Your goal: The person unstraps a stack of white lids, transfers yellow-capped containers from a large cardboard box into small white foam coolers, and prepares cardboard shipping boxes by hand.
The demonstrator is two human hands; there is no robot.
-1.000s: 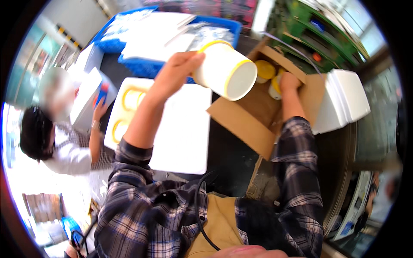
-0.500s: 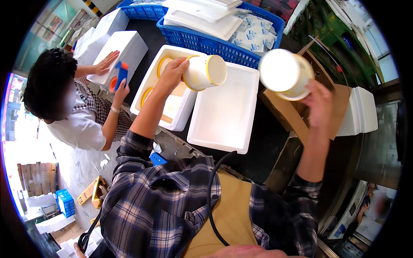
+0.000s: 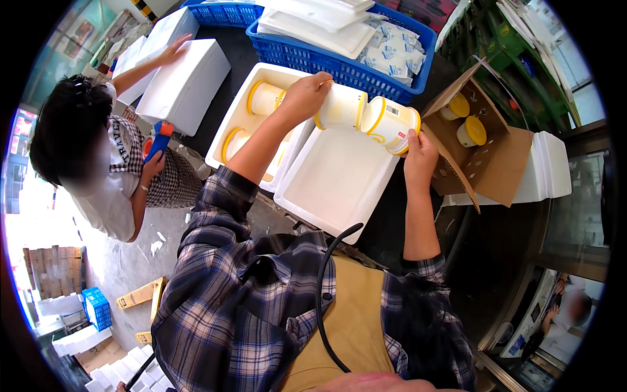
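My left hand (image 3: 308,99) is closed round a white tub with yellow rims (image 3: 343,106), held on its side. A matching white tub (image 3: 392,125) is in my right hand (image 3: 420,157), tilted, its printed side showing. The two tubs are end to end, close together or touching, over the far end of a bare white foam container (image 3: 330,179). Left of it stands a white foam box (image 3: 243,91). Inside that box are a yellow-rimmed tub (image 3: 265,98) and another one (image 3: 234,140); my left forearm hides part of it.
At the right, an open cardboard box (image 3: 501,153) holds two tubs with yellow lids (image 3: 473,132). A blue crate (image 3: 313,62) behind carries foam lids and white packs (image 3: 395,51). On the left, a co-worker holds a blue-and-orange tape dispenser (image 3: 157,140) beside closed foam boxes (image 3: 186,85).
My right hand has brought its tub left and down, beside the left one. My left hand has moved slightly right. The co-worker's tape dispenser is lower, and their other hand reaches farther across the boxes.
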